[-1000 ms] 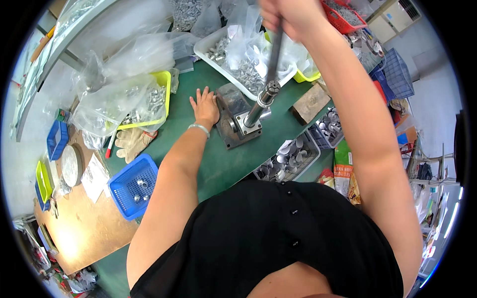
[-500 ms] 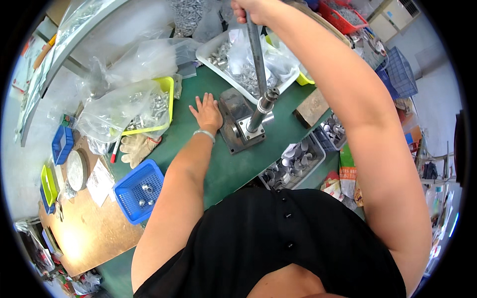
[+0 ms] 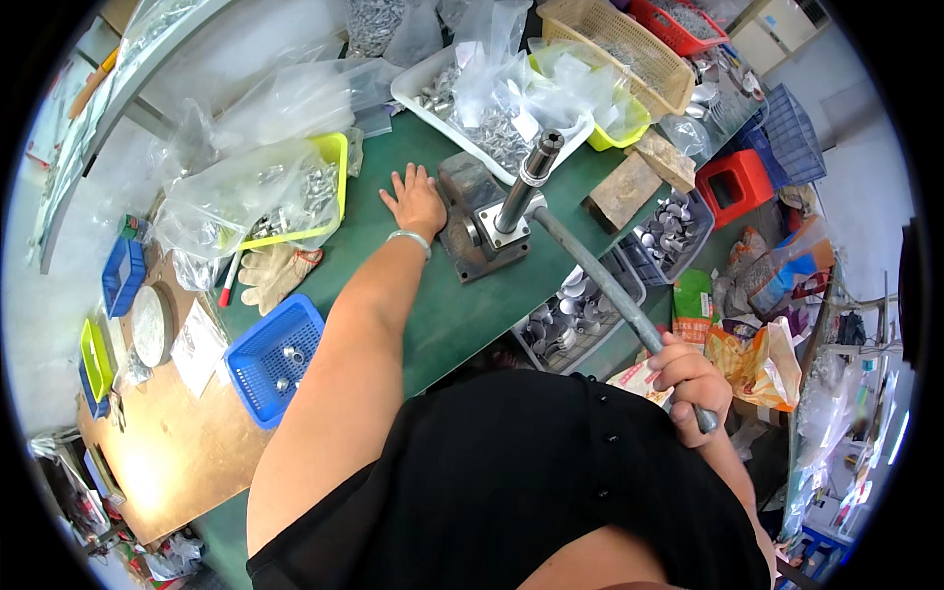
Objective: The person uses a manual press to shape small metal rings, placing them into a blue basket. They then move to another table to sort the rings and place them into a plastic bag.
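Observation:
My left hand [image 3: 417, 205] lies flat on the green bench top, fingers spread, at the left side of a dark metal press base [image 3: 470, 187]. A shiny upright press column [image 3: 521, 192] rises from a bolted plate on that base. From the column's side a long grey lever bar [image 3: 602, 277] slopes down to the right, toward my body. Close to its free end my right hand [image 3: 692, 385] is wrapped around the bar, and the bar's tip pokes out past the fingers. Whether a workpiece sits inside the press cannot be seen.
Left of my arm stand a blue basket [image 3: 264, 369] with a few metal rings, a work glove [image 3: 275, 275] and a yellow tray [image 3: 340, 187]. A white tray [image 3: 590, 133] of metal parts is behind the press. Under the lever sit grey crates [image 3: 629, 264] of metal pieces beside a wooden block [image 3: 621, 193].
My right hand has swung the lever from the far side beyond the press around to the near right, close to my body. My left hand stays flat beside the base.

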{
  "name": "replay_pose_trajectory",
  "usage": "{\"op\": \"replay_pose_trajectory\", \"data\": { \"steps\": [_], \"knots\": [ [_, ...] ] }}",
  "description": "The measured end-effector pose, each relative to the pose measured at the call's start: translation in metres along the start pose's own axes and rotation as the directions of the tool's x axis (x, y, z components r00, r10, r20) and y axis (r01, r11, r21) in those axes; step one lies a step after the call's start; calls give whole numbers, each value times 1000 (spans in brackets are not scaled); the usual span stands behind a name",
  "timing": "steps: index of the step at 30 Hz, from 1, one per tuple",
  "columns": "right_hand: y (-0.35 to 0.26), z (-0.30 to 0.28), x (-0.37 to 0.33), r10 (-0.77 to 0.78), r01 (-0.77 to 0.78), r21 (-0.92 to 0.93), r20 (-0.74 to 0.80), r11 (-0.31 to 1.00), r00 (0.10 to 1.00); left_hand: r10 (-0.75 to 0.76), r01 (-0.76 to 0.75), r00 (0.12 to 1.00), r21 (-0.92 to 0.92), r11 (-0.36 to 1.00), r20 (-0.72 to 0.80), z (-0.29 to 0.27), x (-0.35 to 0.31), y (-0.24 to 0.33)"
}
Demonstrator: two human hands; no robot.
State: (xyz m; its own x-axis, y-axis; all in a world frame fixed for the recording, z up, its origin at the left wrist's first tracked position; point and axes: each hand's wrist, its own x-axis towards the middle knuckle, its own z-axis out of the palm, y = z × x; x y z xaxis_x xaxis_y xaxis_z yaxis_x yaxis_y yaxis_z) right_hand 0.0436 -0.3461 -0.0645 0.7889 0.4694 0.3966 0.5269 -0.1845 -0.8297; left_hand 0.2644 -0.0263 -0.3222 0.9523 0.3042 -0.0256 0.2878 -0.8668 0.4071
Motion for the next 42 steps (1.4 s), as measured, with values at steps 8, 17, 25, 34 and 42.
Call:
{"op": "replay_pose_trajectory", "data": {
  "steps": [8, 17, 25, 34, 42],
  "knots": [
    [5, -6, 137, -175, 200, 251, -122, 947, 977, -1, 1, 999, -6, 1000, 32, -2, 1, -3],
    [132, 58, 424, 456, -435, 350, 23, 830, 890, 3, -4, 1000, 7, 1000, 7, 6, 2, -8],
    [208, 89, 464, 563, -569, -17, -131, 822, 816, 47, -47, 999, 3, 999, -3, 4, 2, -2],
    [91, 36, 374, 359, -312, 396, -49, 864, 932, 49, -48, 999, 49, 998, -21, 7, 3, -3],
    [2, -2, 144, -145, 135, 338, 3, 931, 989, 24, -24, 1000, 31, 999, 17, 3, 4, -3]
  ]
}}
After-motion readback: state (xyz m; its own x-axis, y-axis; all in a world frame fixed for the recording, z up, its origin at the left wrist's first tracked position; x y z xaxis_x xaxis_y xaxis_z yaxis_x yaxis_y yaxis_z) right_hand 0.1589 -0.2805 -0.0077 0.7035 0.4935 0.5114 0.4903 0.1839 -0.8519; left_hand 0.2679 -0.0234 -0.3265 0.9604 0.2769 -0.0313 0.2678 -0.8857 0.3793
